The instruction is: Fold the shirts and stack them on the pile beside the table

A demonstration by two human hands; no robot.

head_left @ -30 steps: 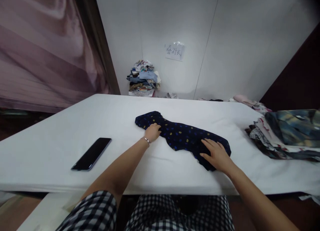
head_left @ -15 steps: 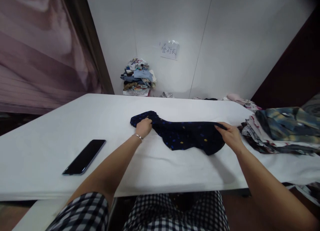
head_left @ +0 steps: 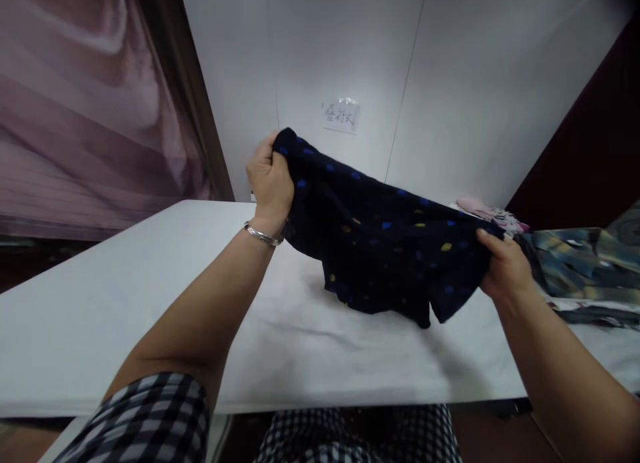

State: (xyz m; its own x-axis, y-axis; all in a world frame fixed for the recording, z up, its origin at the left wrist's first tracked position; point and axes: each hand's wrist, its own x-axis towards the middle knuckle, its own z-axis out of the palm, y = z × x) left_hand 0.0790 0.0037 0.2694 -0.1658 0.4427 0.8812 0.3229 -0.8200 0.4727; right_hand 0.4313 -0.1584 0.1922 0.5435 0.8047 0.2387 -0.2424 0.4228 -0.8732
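A dark navy shirt (head_left: 375, 236) with small blue and yellow marks hangs folded over between my two hands. My left hand (head_left: 271, 183) is closed on its upper left corner, raised well above the table. Lower down, my right hand (head_left: 507, 266) pinches the right end, thumb on top of the cloth. The upper edge slopes down from left to right, and the loose lower part droops just above the white table (head_left: 150, 303). Some of my left fingers are hidden behind the fabric.
Folded clothes, a plaid shirt (head_left: 585, 263) on top, lie at the table's right end. More garments (head_left: 480, 207) sit beyond the far right edge. A paper sign (head_left: 341, 116) hangs on the wall. A pink curtain (head_left: 100, 103) is at the left.
Both hands have lifted the shirt off the table, the left one much higher. The cloth is spread wider, and my right hand has shifted right. The phone is out of sight.
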